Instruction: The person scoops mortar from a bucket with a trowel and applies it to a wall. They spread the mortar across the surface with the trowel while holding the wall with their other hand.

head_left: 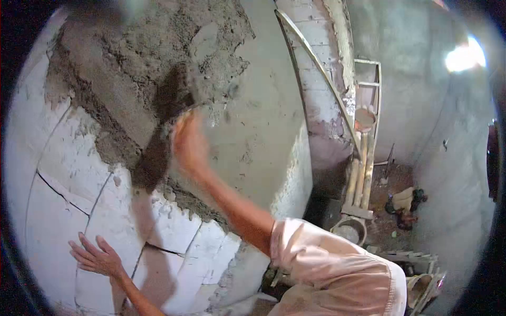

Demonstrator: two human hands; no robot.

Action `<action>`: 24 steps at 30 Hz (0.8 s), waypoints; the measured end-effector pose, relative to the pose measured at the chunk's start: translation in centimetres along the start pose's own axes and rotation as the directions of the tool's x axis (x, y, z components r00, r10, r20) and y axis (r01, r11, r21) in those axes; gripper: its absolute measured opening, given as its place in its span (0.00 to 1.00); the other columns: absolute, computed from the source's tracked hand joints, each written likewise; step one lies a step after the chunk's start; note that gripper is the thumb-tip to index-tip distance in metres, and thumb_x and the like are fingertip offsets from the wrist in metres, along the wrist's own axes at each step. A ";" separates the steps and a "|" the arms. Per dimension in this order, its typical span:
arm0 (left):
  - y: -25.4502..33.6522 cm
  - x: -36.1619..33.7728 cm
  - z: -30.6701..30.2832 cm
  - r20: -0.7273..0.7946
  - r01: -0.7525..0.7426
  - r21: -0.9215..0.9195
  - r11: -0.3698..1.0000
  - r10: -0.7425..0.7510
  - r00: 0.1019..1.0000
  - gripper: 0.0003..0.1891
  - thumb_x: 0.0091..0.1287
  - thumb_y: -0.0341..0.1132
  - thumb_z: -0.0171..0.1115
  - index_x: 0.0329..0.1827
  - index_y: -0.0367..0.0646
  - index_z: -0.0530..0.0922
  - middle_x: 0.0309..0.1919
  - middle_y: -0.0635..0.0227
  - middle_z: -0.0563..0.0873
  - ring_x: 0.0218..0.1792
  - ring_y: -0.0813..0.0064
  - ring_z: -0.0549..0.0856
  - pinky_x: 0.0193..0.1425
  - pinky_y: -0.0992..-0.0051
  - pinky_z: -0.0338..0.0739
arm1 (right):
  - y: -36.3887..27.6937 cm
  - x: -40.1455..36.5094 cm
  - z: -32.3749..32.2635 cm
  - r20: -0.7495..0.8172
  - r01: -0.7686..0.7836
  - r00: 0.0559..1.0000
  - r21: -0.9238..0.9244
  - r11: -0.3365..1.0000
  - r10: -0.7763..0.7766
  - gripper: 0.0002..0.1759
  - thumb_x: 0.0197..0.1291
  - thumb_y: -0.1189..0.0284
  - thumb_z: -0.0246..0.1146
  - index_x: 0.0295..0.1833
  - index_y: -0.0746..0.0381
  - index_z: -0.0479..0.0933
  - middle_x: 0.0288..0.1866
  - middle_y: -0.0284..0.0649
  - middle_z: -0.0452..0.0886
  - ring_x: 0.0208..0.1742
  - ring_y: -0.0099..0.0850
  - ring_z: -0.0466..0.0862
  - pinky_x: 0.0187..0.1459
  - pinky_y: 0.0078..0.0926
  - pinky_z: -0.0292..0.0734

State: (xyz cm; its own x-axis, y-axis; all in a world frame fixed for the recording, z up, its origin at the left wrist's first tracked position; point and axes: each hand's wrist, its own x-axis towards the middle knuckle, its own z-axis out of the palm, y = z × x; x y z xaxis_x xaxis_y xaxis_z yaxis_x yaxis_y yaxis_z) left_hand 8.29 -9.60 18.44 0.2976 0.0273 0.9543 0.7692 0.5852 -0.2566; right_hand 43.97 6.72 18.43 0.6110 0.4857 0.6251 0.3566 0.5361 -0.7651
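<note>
My right hand [190,143] was up high, blurred, clenched on the trowel [176,97], blade against the wet mortar [158,47]. My left hand [97,257] lay flat, fingers spread, holding nothing, on the white blocks [58,174] lower down. The risk, as I judged it: that thick, rough mortar could sag or drop off in lumps if the blade dragged it. The bare blocks showed cracked joints. Off to the right was a dim room with leaning poles [361,168], a bucket [349,230] and a bright opening [464,55].
</note>
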 end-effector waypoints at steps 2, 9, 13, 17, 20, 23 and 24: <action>-0.1 0.0 0.3 -0.003 -0.002 -0.069 0.998 0.002 1.000 0.28 0.74 0.60 0.46 0.74 0.62 0.67 0.77 0.67 0.60 0.75 0.55 0.62 0.73 0.40 0.52 | -8.5 -7.4 -2.0 0.158 -0.046 0.987 0.428 0.903 -0.025 0.27 0.69 0.66 0.58 0.66 0.63 0.57 0.43 0.58 0.77 0.41 0.58 0.81 0.41 0.50 0.75; -0.2 -0.4 0.5 -0.003 0.016 -0.101 0.995 -0.016 1.000 0.28 0.73 0.61 0.49 0.73 0.65 0.67 0.76 0.68 0.63 0.72 0.56 0.66 0.67 0.36 0.60 | -0.8 -14.1 -15.7 0.587 -0.098 0.776 0.473 0.875 -0.231 0.30 0.64 0.59 0.66 0.66 0.60 0.66 0.58 0.53 0.74 0.56 0.50 0.79 0.55 0.41 0.75; 0.2 -0.3 0.0 0.022 0.010 -0.053 0.999 -0.009 1.000 0.28 0.73 0.60 0.50 0.72 0.62 0.69 0.75 0.65 0.65 0.73 0.54 0.65 0.68 0.38 0.58 | 13.2 -11.8 -24.8 0.808 -0.276 0.538 -0.099 0.956 0.239 0.28 0.66 0.57 0.64 0.63 0.62 0.67 0.45 0.53 0.81 0.46 0.49 0.83 0.48 0.41 0.77; 6.4 1.7 1.0 -0.048 0.121 -0.207 0.971 -0.134 0.990 0.29 0.73 0.59 0.50 0.73 0.59 0.68 0.75 0.63 0.65 0.73 0.51 0.63 0.69 0.38 0.56 | 16.8 -6.7 -27.8 0.798 -0.233 0.492 -0.264 0.936 0.348 0.26 0.68 0.54 0.61 0.59 0.62 0.67 0.40 0.53 0.82 0.41 0.52 0.84 0.41 0.45 0.77; 13.7 5.4 0.9 0.014 0.215 -0.374 0.902 -0.226 0.974 0.31 0.72 0.61 0.50 0.75 0.59 0.66 0.77 0.62 0.61 0.76 0.50 0.58 0.69 0.31 0.48 | 19.4 -0.4 -24.0 0.743 0.269 0.665 -0.136 0.954 -0.081 0.19 0.68 0.56 0.60 0.54 0.58 0.70 0.40 0.45 0.79 0.36 0.46 0.84 0.34 0.43 0.79; 15.3 6.0 2.5 0.072 0.338 -0.110 0.935 -0.332 0.941 0.31 0.72 0.62 0.48 0.75 0.60 0.66 0.77 0.65 0.60 0.77 0.49 0.56 0.69 0.29 0.47 | 20.6 6.5 -19.3 0.644 0.522 0.701 -0.169 0.836 -0.307 0.16 0.68 0.57 0.59 0.52 0.56 0.72 0.40 0.42 0.77 0.32 0.43 0.84 0.30 0.42 0.79; 15.5 6.2 2.7 0.065 0.351 -0.061 0.934 -0.348 0.935 0.31 0.72 0.62 0.48 0.75 0.60 0.66 0.77 0.65 0.59 0.77 0.49 0.55 0.69 0.29 0.47 | 21.1 7.9 -17.8 0.639 0.526 0.700 -0.156 0.836 -0.321 0.16 0.68 0.57 0.59 0.52 0.56 0.72 0.40 0.42 0.77 0.32 0.43 0.84 0.30 0.42 0.79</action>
State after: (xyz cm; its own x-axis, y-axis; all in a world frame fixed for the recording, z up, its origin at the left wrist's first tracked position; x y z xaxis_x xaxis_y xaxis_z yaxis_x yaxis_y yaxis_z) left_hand 20.55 1.85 20.75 -0.0255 -0.1254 0.9918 0.8575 0.5072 0.0862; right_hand 68.91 9.55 4.52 -0.1383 0.6088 0.7812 0.7299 0.5958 -0.3351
